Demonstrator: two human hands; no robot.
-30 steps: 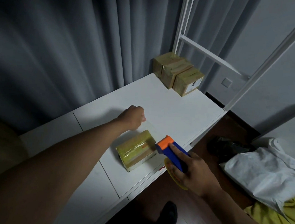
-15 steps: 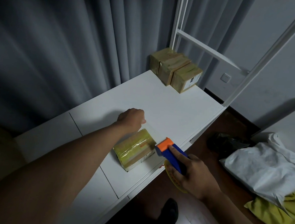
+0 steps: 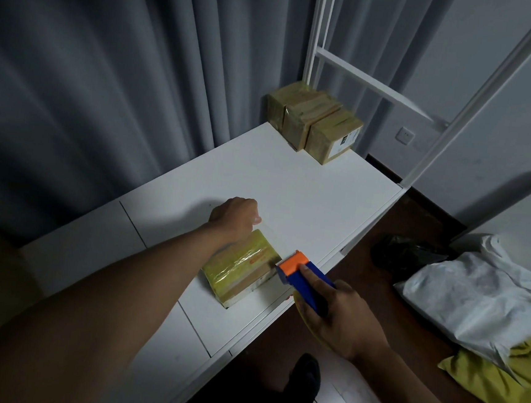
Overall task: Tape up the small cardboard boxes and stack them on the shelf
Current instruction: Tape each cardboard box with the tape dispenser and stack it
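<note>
A small cardboard box (image 3: pixel 238 271) wrapped in shiny yellowish tape lies near the front edge of the white shelf top (image 3: pixel 306 198). My left hand (image 3: pixel 235 214) sits curled at the box's far side and pinches the end of a clear tape strip. A blue and orange tape dispenser (image 3: pixel 299 276) touches the box's right end, and my right hand (image 3: pixel 337 317) grips its handle. Three taped boxes (image 3: pixel 314 122) stand side by side at the far corner of the shelf.
White shelf uprights (image 3: pixel 317 38) rise behind the far boxes, in front of a grey curtain (image 3: pixel 108 75). On the dark floor to the right lie a white bag (image 3: pixel 474 293), yellow cloth (image 3: pixel 505 383) and a black bag (image 3: pixel 404 255). A dark shoe (image 3: pixel 302 387) shows below.
Both hands and the dispenser stay at the box; only the view has shifted slightly.
</note>
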